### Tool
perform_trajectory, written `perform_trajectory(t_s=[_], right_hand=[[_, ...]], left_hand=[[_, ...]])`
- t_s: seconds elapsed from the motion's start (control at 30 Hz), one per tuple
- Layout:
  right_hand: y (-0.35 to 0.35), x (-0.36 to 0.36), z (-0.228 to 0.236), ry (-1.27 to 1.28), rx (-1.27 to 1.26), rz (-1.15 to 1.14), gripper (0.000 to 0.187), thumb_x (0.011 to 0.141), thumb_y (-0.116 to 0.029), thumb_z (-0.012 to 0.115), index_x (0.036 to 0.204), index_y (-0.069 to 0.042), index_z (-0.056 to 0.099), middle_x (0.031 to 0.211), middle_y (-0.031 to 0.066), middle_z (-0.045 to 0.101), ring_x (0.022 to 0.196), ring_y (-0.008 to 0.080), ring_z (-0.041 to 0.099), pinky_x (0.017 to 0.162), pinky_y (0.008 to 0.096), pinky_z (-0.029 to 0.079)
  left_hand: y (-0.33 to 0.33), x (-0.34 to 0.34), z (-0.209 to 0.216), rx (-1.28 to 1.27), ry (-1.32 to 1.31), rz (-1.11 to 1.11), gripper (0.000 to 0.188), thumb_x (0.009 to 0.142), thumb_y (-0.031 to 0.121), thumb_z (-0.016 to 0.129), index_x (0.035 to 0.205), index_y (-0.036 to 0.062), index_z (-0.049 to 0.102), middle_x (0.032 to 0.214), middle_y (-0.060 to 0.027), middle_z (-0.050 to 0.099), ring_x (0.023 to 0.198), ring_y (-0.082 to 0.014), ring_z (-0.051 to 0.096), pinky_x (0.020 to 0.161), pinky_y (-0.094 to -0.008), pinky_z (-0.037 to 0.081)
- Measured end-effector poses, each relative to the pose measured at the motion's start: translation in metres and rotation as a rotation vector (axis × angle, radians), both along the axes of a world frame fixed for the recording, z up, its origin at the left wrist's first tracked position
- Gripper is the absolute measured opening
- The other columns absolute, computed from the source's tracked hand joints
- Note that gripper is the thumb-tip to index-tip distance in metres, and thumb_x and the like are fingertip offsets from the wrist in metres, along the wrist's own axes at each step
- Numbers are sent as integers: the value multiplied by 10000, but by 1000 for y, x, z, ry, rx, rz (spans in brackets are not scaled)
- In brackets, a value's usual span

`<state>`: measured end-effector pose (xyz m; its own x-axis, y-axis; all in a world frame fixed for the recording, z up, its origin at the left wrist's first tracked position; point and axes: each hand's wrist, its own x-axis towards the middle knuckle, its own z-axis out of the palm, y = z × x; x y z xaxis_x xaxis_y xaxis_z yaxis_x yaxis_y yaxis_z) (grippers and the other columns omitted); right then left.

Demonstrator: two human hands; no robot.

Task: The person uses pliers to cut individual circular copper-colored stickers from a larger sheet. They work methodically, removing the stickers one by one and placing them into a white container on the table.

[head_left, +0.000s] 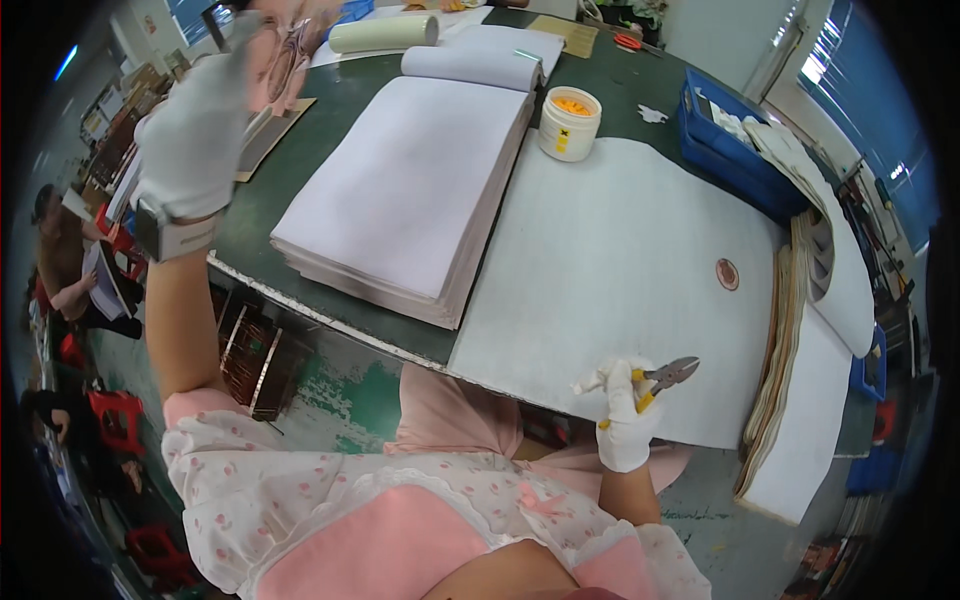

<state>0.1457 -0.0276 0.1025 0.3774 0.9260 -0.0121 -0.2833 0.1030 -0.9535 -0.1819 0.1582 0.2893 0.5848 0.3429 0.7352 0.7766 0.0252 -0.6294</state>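
My right hand (626, 430), in a white glove, is closed round yellow-handled diagonal cutters (672, 374), their grey jaws pointing right. It is above the near edge of a large pale sheet (620, 270) spread on the table. My left hand (192, 140), also white-gloved, is raised at the upper left. Its fingers are smeared by motion, and whether they hold anything is unclear. A thick stack of white paper (400, 180) lies between my hands. At its far end lies a folded or rolled bundle of white sheets (470, 67).
A white jar of orange pieces (570, 125) stands beyond the pale sheet. To the right are a blue bin (735, 155) and layered sheets (775, 350) hanging past the dark green table (370, 345). Behind my left hand is something pink (278, 60). A seated person (75, 260) is farther left.
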Motion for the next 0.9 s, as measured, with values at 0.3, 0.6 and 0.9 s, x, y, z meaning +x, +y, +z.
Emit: perform_trajectory(t_s=[0.3, 0.6, 0.9], right_hand=[[-18, 19, -39, 0, -32, -118, 74, 884, -91, 492, 879, -18, 478, 746, 66, 517, 622, 143, 529, 565, 336, 491], [-30, 31, -53, 37, -113, -77, 102, 864, -87, 518, 868, 14, 504, 763, 79, 563, 633, 150, 569, 598, 281, 476], [-24, 28, -50, 96, -187, -5, 120, 859, -95, 530, 897, 17, 509, 768, 82, 565, 638, 157, 573, 599, 281, 483]], left_hand=[[-5, 78, -148, -705, 191, -99, 281, 838, 255, 474, 660, 50, 546, 495, -47, 483, 399, -178, 509, 331, -315, 380], [-14, 73, -138, -1015, -67, -85, 394, 863, 368, 458, 658, 43, 546, 434, -37, 438, 403, -207, 519, 354, -308, 401], [103, -50, -132, -993, -818, 139, 406, 837, 438, 457, 813, 63, 611, 772, -130, 607, 621, -261, 575, 605, -371, 450]])
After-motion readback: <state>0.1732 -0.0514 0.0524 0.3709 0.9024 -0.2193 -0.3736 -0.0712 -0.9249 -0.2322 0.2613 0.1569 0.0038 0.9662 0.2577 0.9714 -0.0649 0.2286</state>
